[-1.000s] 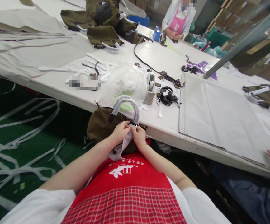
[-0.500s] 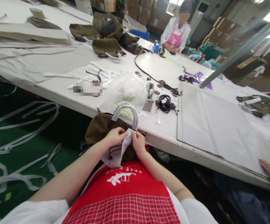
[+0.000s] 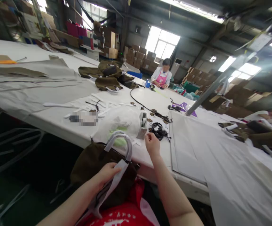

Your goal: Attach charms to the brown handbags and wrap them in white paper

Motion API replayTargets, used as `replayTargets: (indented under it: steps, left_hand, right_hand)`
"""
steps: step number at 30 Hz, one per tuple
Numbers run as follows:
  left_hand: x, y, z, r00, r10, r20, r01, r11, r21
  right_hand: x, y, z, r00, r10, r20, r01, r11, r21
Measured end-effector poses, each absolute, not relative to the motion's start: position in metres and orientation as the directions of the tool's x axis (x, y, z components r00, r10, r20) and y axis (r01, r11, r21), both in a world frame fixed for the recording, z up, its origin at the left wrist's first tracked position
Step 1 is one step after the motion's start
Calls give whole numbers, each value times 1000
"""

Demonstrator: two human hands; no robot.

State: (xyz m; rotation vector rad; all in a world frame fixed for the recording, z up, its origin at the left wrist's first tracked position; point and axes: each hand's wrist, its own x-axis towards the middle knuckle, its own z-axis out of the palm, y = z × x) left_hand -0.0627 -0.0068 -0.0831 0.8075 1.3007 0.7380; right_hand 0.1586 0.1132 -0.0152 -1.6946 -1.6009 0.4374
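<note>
An olive-green bag [image 3: 86, 166] leans against the table edge in front of me, its grey handle [image 3: 128, 146] standing up in a wrapping. My left hand [image 3: 107, 173] is closed on a white strip [image 3: 117, 180], which runs from the foot of the handle down over the bag. On the table, my right hand [image 3: 152, 144] is at the front end of a tape dispenser [image 3: 142, 124], thumb and fingers pinched together. Whatever those fingers hold is too small to make out. Just behind that hand lies a coil of black straps [image 3: 158, 130].
A clear plastic bag [image 3: 112, 117] sits left of the dispenser. White strips [image 3: 105, 102] and olive bags [image 3: 107, 83] lie farther back. A metal pole [image 3: 208, 88] rises at right beside grey sheeting [image 3: 192, 141]. Across the table stands a person in a pink apron [image 3: 160, 80].
My right hand has left the white strip and reached forward to the tape dispenser. My left hand stays on the strip. The view has tilted up, showing more of the room.
</note>
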Motion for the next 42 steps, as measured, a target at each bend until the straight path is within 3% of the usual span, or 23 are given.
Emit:
replayTargets:
  steps: [9, 16, 26, 31, 38, 42]
  left_hand:
    - [-58, -5, -90, 74, 876, -476, 28, 475, 880]
    - [-57, -8, -84, 74, 871, -486, 6, 487, 874]
    - [-51, -12, -72, 74, 865, -496, 1, 497, 868]
    - [-48, -17, -76, 43, 861, -507, -27, 508, 861]
    - [-44, -18, -78, 3, 892, -452, 36, 452, 891]
    - [-45, -19, -75, -25, 910, -413, 86, 413, 906]
  right_hand:
    - [153, 201, -13, 238, 968, 78, 495, -52, -868]
    - [150, 180, -22, 301, 942, 146, 374, 24, -927]
    - [153, 159, -47, 267, 960, -87, 247, -156, -956]
    - [162, 128, -42, 129, 981, -147, 304, -180, -935]
    - [129, 34, -50, -309, 883, -354, 328, -250, -911]
    - [117, 20, -58, -296, 863, -409, 502, -224, -835]
